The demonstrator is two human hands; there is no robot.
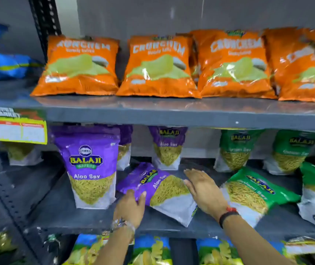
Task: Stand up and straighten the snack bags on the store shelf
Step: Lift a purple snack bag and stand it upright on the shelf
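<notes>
Now the left hand (130, 206) pinches the fallen purple bag (164, 190) at its near edge, thumb on top. The right hand (203, 190) rests straight-fingered against the bag's right side.

A fallen bag (158, 190) lies right of an upright bag (90, 169).

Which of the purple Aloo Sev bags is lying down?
The fallen Aloo Sev bag between the left hand and right hand; the other purple bags stand upright.

Grocery shop, metal shelves (172, 116) w/ snack bags (82, 67), price tag (19, 131)
</notes>
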